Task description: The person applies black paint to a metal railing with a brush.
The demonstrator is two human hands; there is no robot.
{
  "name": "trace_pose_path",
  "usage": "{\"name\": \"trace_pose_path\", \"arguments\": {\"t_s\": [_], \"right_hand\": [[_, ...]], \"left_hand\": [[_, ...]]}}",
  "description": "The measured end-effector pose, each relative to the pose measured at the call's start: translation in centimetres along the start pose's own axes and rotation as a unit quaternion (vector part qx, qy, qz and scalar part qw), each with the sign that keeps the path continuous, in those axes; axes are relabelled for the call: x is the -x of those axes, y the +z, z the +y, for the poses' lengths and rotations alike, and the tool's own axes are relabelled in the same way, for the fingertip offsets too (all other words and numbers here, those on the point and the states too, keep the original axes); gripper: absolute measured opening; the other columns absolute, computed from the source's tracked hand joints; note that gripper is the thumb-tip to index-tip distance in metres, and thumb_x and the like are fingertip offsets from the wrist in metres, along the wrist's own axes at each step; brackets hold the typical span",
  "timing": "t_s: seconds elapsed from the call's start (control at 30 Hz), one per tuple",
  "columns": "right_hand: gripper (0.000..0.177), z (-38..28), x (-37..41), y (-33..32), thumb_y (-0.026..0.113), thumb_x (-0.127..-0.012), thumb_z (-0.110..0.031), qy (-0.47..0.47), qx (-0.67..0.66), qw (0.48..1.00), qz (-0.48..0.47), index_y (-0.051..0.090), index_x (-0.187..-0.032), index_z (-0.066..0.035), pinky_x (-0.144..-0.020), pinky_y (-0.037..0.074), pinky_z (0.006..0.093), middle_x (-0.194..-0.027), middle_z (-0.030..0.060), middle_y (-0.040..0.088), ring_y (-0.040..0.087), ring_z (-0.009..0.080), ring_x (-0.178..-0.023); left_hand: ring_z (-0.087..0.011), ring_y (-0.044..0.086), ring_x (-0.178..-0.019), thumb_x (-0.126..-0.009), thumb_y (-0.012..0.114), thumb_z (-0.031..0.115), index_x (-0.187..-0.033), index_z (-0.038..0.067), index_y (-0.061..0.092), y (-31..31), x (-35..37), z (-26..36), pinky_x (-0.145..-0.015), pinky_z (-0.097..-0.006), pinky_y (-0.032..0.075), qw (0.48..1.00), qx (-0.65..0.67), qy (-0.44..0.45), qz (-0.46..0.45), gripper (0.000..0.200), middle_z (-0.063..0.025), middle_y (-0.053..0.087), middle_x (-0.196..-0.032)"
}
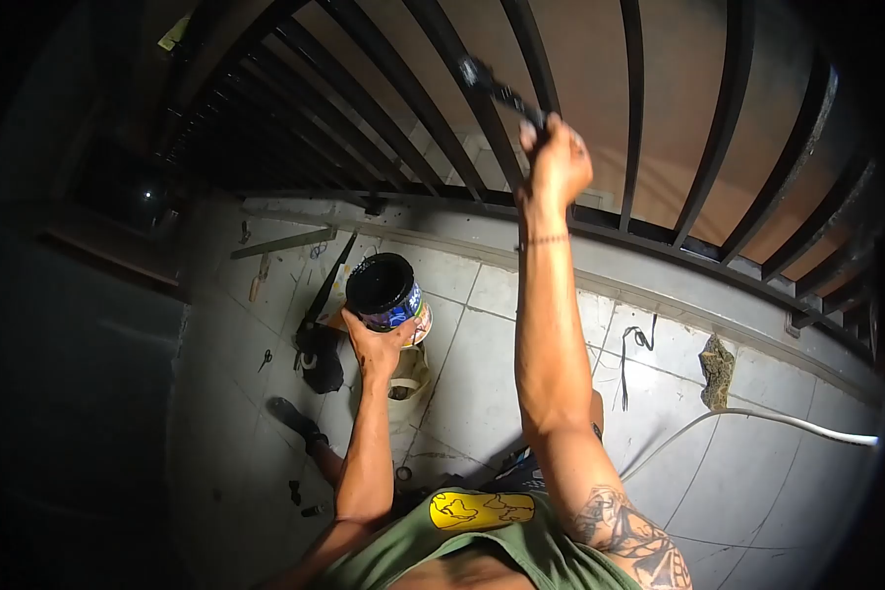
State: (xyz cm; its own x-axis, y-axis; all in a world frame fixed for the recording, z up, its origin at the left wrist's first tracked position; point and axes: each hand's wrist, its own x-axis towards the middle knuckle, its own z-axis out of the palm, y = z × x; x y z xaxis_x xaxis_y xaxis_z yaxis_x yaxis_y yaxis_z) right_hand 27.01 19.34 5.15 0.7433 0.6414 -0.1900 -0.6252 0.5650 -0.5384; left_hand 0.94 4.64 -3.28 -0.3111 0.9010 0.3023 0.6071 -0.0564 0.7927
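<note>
My left hand [372, 346] is wrapped round the lower side of a paint can [403, 307]. The can's open mouth faces up, and its inside and rim are coated black. Higher up, my right hand [560, 162] grips the dark handle of a paintbrush [506, 96]. The brush points up and to the left, and its pale, smeared tip overlaps one of the black bars of a metal railing [450, 51]. Below the can, a beige container [409, 372] stands on the floor, partly hidden by my left hand and the can.
On the tiled floor [472, 374] lie a dark bundle [320, 359], a long flat strip [283, 243], scissors [265, 360] and a black strap [639, 339]. To the right are a crumpled rag [717, 372] and a white hose [787, 421]. A low ledge [649, 275] runs beneath the railing.
</note>
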Motion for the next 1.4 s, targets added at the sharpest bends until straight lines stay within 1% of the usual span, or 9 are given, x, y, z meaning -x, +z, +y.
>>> {"name": "trace_pose_path", "arguments": {"t_s": [0.37, 0.43, 0.57, 0.7, 1.1, 1.23, 1.3, 1.37, 1.4], "right_hand": [[0.018, 5.2, 4.7, -14.4, 0.067, -0.081, -0.006, -0.129, 0.301, 0.943, 0.048, 0.064, -0.097, 0.001, -0.061, 0.051, 0.0253, -0.083, 0.0075, 0.068, 0.064, 0.0128, -0.065], [0.018, 3.1, 4.4, -14.1, 0.068, -0.079, -0.005, -0.372, 0.410, 0.814, -0.179, 0.065, -0.096, -0.003, -0.061, 0.051, 0.0270, -0.082, 0.0092, 0.067, 0.064, 0.0167, -0.064], [0.020, -0.2, 0.7, -12.1, 0.067, -0.075, -0.007, -0.420, 0.521, 0.582, -0.463, 0.059, -0.094, -0.005, -0.056, 0.050, 0.0353, -0.077, 0.0075, 0.060, 0.062, 0.0256, -0.068], [0.009, -1.2, -1.9, -8.4, 0.060, -0.081, -0.011, -0.478, 0.568, 0.400, -0.538, 0.053, -0.083, -0.006, -0.053, 0.049, 0.0365, -0.072, 0.0077, 0.055, 0.061, 0.0256, -0.067], [0.024, -6.3, -0.6, -0.7, 0.063, -0.076, -0.007, -0.711, 0.502, 0.134, -0.474, 0.061, -0.100, -0.003, -0.064, 0.056, 0.0296, -0.104, 0.0192, 0.061, 0.065, 0.0204, -0.076], [0.017, -4.3, 0.5, -4.4, 0.060, -0.079, -0.010, -0.579, 0.543, 0.145, -0.590, 0.061, -0.095, -0.004, -0.060, 0.055, 0.0311, -0.097, 0.0136, 0.062, 0.064, 0.0229, -0.070], [0.017, -3.1, -0.7, -4.7, 0.060, -0.081, -0.012, -0.532, 0.547, 0.160, -0.626, 0.060, -0.096, -0.005, -0.056, 0.055, 0.0340, -0.086, 0.0097, 0.060, 0.063, 0.0243, -0.067], [0.015, -3.4, -2.6, -3.5, 0.061, -0.082, -0.013, -0.466, 0.631, 0.297, -0.545, 0.058, -0.095, -0.006, -0.052, 0.054, 0.0351, -0.079, 0.0088, 0.056, 0.062, 0.0241, -0.063], [0.020, -5.4, -0.6, 0.6, 0.067, -0.076, -0.005, -0.538, 0.590, 0.223, -0.559, 0.058, -0.093, -0.007, -0.052, 0.055, 0.0302, -0.081, 0.0079, 0.060, 0.064, 0.0227, -0.065]], "left_hand": [[-0.0275, 0.052, -0.104, -0.050, 0.085, 0.014, -0.118, 0.000, 0.040, 0.2, -0.1, -0.2, -0.093, -0.0383, 0.041, 1.000, -0.027, 0.012, 0.006, 0.083, -0.0151, 0.052, -0.112], [-0.0278, 0.052, -0.104, -0.050, 0.085, 0.015, -0.118, -0.001, 0.040, -0.2, -0.5, -0.5, -0.093, -0.0385, 0.041, 0.999, -0.023, 0.029, 0.011, 0.083, -0.0153, 0.052, -0.112], [-0.0289, 0.052, -0.105, -0.050, 0.085, 0.018, -0.119, -0.001, 0.040, -1.2, -0.5, -1.4, -0.093, -0.0395, 0.041, 1.000, -0.004, 0.026, -0.001, 0.085, -0.0165, 0.051, -0.113], [-0.0301, 0.052, -0.106, -0.050, 0.085, 0.018, -0.120, -0.001, 0.039, -1.4, 0.1, -2.9, -0.092, -0.0401, 0.041, 0.999, 0.034, 0.021, -0.017, 0.086, -0.0172, 0.051, -0.114], [-0.0265, 0.053, -0.107, -0.053, 0.086, 0.021, -0.123, 0.000, 0.039, -1.3, 4.2, -4.6, -0.092, -0.0394, 0.043, 0.988, 0.117, -0.020, -0.094, 0.087, -0.0148, 0.051, -0.116], [-0.0277, 0.053, -0.103, -0.050, 0.086, 0.011, -0.120, 0.000, 0.040, -1.7, 5.0, -3.7, -0.089, -0.0399, 0.044, 0.948, 0.265, -0.137, -0.108, 0.085, -0.0153, 0.052, -0.111], [-0.0291, 0.051, -0.106, -0.049, 0.087, 0.011, -0.122, 0.000, 0.039, -1.7, 5.5, -6.2, -0.092, -0.0400, 0.042, 0.986, 0.112, -0.019, -0.122, 0.088, -0.0149, 0.050, -0.113], [-0.0298, 0.049, -0.108, -0.047, 0.087, 0.013, -0.123, 0.000, 0.039, -1.2, 5.8, -7.2, -0.094, -0.0399, 0.040, 0.982, 0.132, -0.015, -0.132, 0.090, -0.0151, 0.049, -0.114], [-0.0300, 0.049, -0.108, -0.046, 0.088, 0.014, -0.123, 0.000, 0.040, -1.0, 5.9, -7.6, -0.094, -0.0399, 0.040, 0.980, 0.148, -0.019, -0.135, 0.091, -0.0156, 0.049, -0.115]]}}
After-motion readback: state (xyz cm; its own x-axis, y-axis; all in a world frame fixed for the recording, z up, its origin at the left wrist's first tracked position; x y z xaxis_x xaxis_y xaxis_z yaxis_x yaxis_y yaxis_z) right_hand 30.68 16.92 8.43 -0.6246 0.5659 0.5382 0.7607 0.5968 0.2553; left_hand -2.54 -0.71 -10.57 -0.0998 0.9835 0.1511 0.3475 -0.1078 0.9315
